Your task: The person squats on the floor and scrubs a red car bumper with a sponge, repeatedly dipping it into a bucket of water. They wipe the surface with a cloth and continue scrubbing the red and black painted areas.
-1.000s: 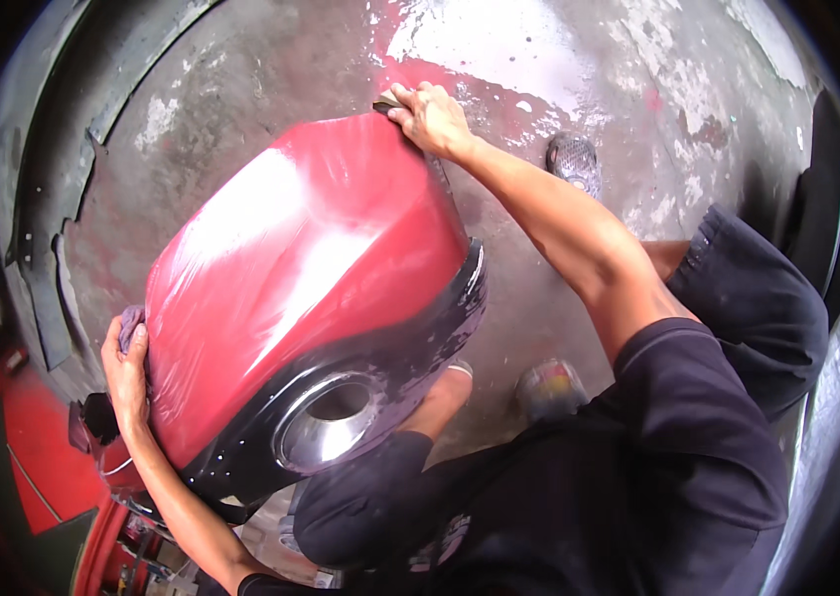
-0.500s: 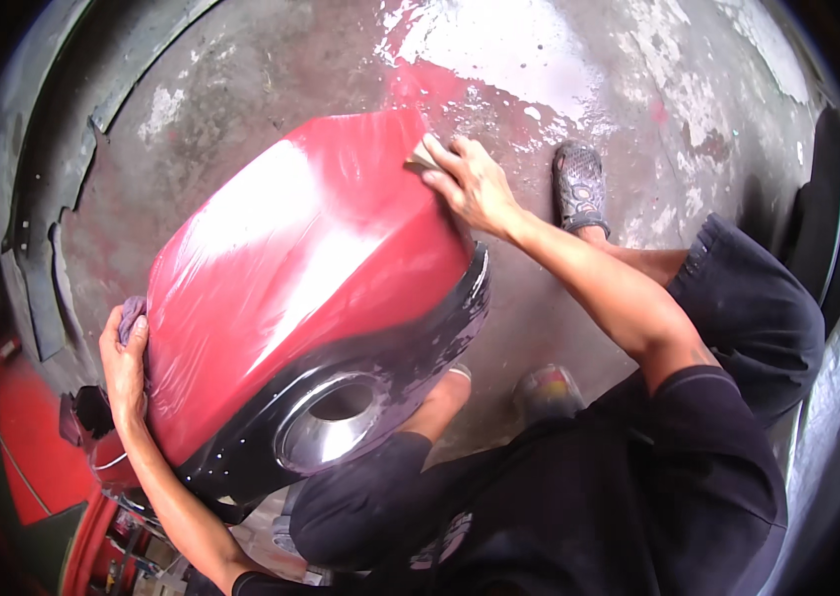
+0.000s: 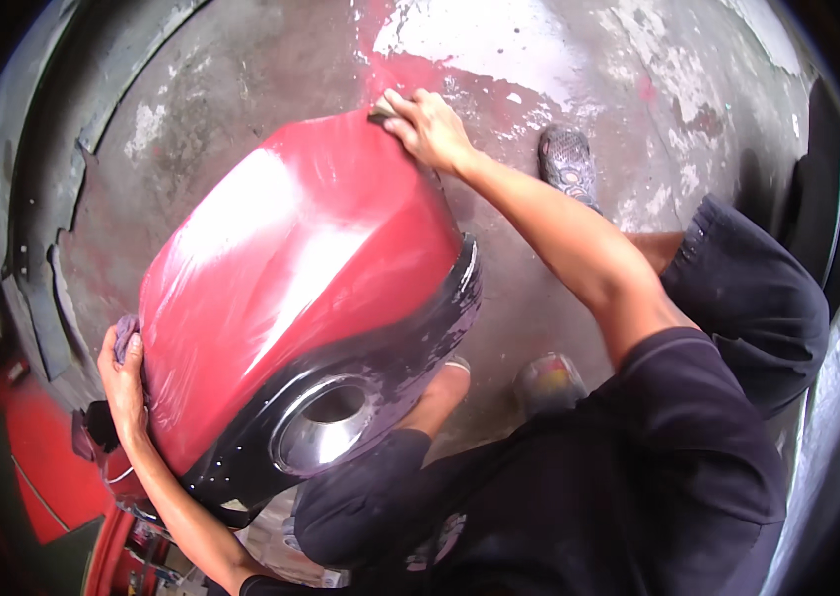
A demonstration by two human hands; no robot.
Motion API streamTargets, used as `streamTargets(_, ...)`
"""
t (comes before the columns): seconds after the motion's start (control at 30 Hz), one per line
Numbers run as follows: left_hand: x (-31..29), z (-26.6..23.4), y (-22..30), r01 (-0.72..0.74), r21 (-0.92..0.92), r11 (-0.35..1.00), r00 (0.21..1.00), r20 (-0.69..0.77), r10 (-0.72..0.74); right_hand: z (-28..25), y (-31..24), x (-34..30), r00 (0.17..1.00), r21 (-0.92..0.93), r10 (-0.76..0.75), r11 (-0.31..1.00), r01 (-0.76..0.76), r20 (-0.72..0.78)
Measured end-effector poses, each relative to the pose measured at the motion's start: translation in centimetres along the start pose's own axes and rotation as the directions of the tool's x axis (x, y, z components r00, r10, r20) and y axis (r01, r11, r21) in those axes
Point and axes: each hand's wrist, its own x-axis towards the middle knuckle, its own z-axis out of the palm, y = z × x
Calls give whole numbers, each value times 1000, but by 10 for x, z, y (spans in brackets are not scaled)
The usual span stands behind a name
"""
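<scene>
A large red bumper (image 3: 311, 248), wet-looking and glossy, stands tilted in front of me. Its near side is black, with scuffed edges and a round silver-rimmed opening (image 3: 289, 437). At its far right corner my right hand (image 3: 432, 131) is closed on a small tan pad (image 3: 380, 111) that looks like folded sandpaper, pressed against the edge. On the left side my left hand (image 3: 125, 387) grips a crumpled purple-grey cloth (image 3: 127, 336) against the red surface. Part of that cloth is hidden by the fingers.
Wet, stained concrete floor (image 3: 241, 70) surrounds the bumper, with a bright puddle (image 3: 485, 35) beyond it. A dark curved panel (image 3: 63, 149) lies at the left. Red parts (image 3: 53, 457) are at the lower left. My clog-shod foot (image 3: 566, 159) is at the right.
My right hand has slid the tan pad left and away from me, along the bumper's far edge. The left hand stays in place with the cloth.
</scene>
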Motion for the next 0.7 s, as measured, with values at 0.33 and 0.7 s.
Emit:
streamTargets(0.33,-3,6,6,4,14,1000,1000,-12,-4,7,5,-19,999,124,49,991,-49,-1)
streamTargets(0.7,-3,4,14,6,44,999,1000,9,-7,4,-2,-3,997,-16,57,998,-58,-55)
